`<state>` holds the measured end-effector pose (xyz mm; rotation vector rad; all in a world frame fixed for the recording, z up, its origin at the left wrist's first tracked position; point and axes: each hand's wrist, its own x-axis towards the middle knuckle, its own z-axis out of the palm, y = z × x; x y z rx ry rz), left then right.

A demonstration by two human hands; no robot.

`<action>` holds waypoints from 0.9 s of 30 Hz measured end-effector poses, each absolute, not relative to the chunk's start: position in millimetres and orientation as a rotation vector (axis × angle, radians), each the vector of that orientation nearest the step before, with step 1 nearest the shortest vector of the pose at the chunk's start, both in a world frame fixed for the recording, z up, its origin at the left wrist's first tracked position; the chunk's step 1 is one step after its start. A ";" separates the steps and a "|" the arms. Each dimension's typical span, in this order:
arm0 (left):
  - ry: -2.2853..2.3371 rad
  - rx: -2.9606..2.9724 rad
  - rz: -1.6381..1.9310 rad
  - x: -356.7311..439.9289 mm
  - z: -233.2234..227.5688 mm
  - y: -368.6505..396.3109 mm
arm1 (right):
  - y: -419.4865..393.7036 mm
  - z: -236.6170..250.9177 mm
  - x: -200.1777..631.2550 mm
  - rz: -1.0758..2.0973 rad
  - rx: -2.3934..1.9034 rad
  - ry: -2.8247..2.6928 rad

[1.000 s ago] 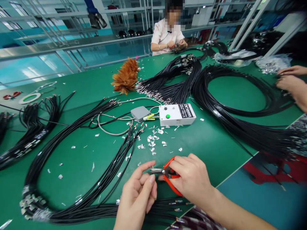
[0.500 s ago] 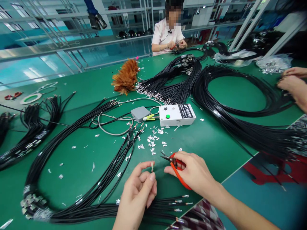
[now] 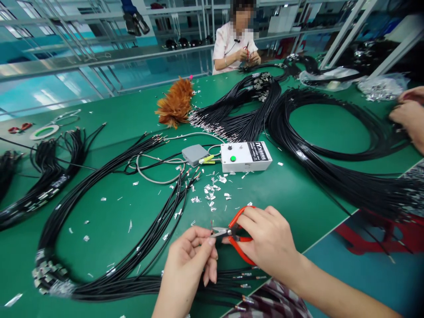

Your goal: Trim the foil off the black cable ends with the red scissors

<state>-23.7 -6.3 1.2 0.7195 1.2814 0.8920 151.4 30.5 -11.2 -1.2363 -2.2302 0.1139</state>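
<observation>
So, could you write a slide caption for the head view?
Right hand applies red-handled pliers to a cable end pinched by left hand over green table.

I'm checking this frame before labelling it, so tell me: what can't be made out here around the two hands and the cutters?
Head view only:
- The piece pinched in the left hand: too small, covered by fingertips and the plier tips.
- The red-handled pliers: the right hand hides most of the handles.
- The black cable ends: partly under both hands, cut off by the bottom edge.
- Label on the white test box: too small to read.
</observation>
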 end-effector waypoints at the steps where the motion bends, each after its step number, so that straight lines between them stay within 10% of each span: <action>1: 1.277 0.718 0.890 -23.7 1.8 -6.4 | 31.9 -11.8 151.3 0.094 -1.230 -2.243; 27: 1.160 0.602 0.941 -30.5 9.6 -2.7 | 41.5 -12.7 149.1 0.454 -1.305 -2.165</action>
